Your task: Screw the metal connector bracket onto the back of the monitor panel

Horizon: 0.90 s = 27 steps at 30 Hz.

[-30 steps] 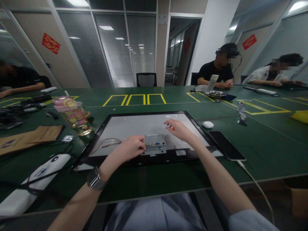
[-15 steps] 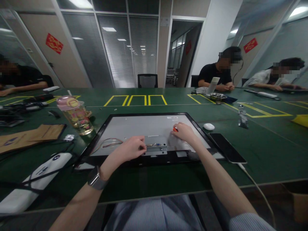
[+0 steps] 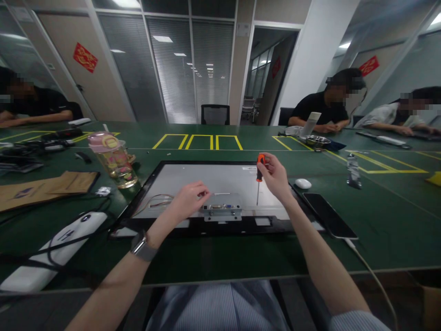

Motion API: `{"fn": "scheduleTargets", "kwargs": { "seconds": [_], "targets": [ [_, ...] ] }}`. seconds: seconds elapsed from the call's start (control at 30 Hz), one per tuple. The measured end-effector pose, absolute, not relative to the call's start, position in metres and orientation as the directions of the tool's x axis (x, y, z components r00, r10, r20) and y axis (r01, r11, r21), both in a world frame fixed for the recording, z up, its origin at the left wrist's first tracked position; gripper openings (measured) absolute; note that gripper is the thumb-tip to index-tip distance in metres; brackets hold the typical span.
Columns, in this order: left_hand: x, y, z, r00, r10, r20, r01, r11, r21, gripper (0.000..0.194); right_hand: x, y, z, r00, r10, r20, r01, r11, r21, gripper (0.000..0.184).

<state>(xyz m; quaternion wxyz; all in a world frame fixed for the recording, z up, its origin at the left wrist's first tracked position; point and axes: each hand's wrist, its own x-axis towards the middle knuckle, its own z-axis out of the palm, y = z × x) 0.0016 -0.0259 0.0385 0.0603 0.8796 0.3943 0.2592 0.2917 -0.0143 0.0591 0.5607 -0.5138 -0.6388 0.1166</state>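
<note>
My right hand (image 3: 275, 177) is closed round the orange and black handle of a screwdriver (image 3: 259, 172). Its thin shaft points down over the panel, right of the metal bracket. Beside the bracket's left end, my left hand (image 3: 189, 198) has its fingers pinched together; whatever they hold, if anything, is too small to make out. The metal bracket (image 3: 223, 213) carries a row of connector ports. Under both hands lies a flat display panel (image 3: 206, 174), grey-backed with a black frame. Thin wires (image 3: 155, 201) run across its left side.
A pink-lidded cup (image 3: 113, 161), brown paper bag (image 3: 48, 191) and white power bank-like device (image 3: 58, 248) with black cables are left. A white case (image 3: 303, 184) and plugged-in phone (image 3: 329, 214) lie right. Several people sit across the green table (image 3: 206, 262).
My right hand has lifted off the panel, bringing the screwdriver upright into view. My left hand has shifted slightly up along the bracket. The camera view has turned a little left.
</note>
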Motion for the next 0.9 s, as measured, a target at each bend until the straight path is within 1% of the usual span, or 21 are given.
{"fn": "scheduleTargets", "kwargs": {
  "seconds": [0.07, 0.1, 0.17, 0.3, 0.5, 0.67, 0.8, 0.9],
  "targets": [
    [0.001, -0.023, 0.035, 0.549, 0.729, 0.409, 0.709, -0.665, 0.235, 0.025, 0.285, -0.019, 0.064, 0.213, 0.783, 0.585, 0.318, 0.51, -0.799, 0.037],
    [0.0, -0.021, 0.034, 0.553, 0.734, 0.394, 0.727, -0.656, 0.201, 0.025, 0.281, -0.022, 0.065, 0.226, 0.794, 0.564, 0.251, 0.512, -0.821, 0.037],
    [-0.002, -0.017, 0.03, 0.566, 0.747, 0.349, 0.746, -0.644, 0.17, 0.028, 0.273, -0.027, 0.065, 0.253, 0.793, 0.554, 0.198, 0.518, -0.832, 0.039],
    [-0.003, -0.009, 0.018, 0.566, 0.779, 0.268, 0.748, -0.623, 0.229, 0.035, 0.259, -0.031, 0.056, 0.246, 0.793, 0.558, 0.213, 0.517, -0.829, 0.039],
    [0.001, -0.003, -0.002, 0.612, 0.757, 0.227, 0.7, -0.653, 0.291, 0.046, 0.246, -0.034, 0.045, 0.193, 0.789, 0.583, 0.23, 0.541, -0.809, 0.038],
    [0.0, -0.002, -0.002, 0.613, 0.763, 0.204, 0.695, -0.644, 0.319, 0.044, 0.241, -0.037, 0.043, 0.167, 0.781, 0.601, 0.251, 0.556, -0.792, 0.036],
    [0.0, -0.003, -0.001, 0.6, 0.774, 0.201, 0.704, -0.631, 0.325, 0.044, 0.241, -0.038, 0.044, 0.17, 0.779, 0.604, 0.253, 0.557, -0.791, 0.035],
    [0.004, -0.007, 0.006, 0.542, 0.799, 0.262, 0.705, -0.602, 0.375, 0.046, 0.239, -0.041, 0.048, 0.179, 0.79, 0.587, 0.193, 0.557, -0.808, 0.035]
  ]
}}
